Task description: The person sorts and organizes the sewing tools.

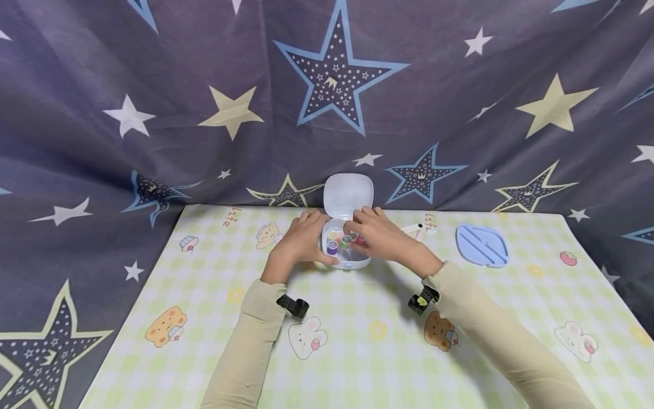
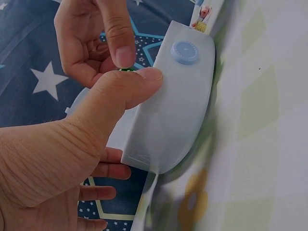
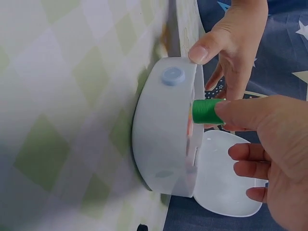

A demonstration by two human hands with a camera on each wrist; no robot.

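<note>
A small white box (image 1: 348, 264) with rounded corners stands near the back of the table, its hinged lid (image 1: 348, 193) raised. A round blue button (image 3: 173, 76) marks its front. Inside sit several thread spools, among them a purple one (image 1: 332, 248). My left hand (image 1: 302, 238) grips the box at its left side, thumb on the front rim and the other fingers along the side wall. With thumb and fingertips, my right hand (image 1: 379, 234) pinches a green thread spool (image 3: 206, 111) over the open box. The spool's far end is hidden by the fingers.
To the right lies a light blue tray insert (image 1: 482, 245) with slanted slots. A slim white item with a black tip (image 1: 420, 226) lies partly hidden behind my right hand. A checked cloth (image 1: 352, 363) covers the table, and a star-patterned curtain (image 1: 434, 85) hangs behind it.
</note>
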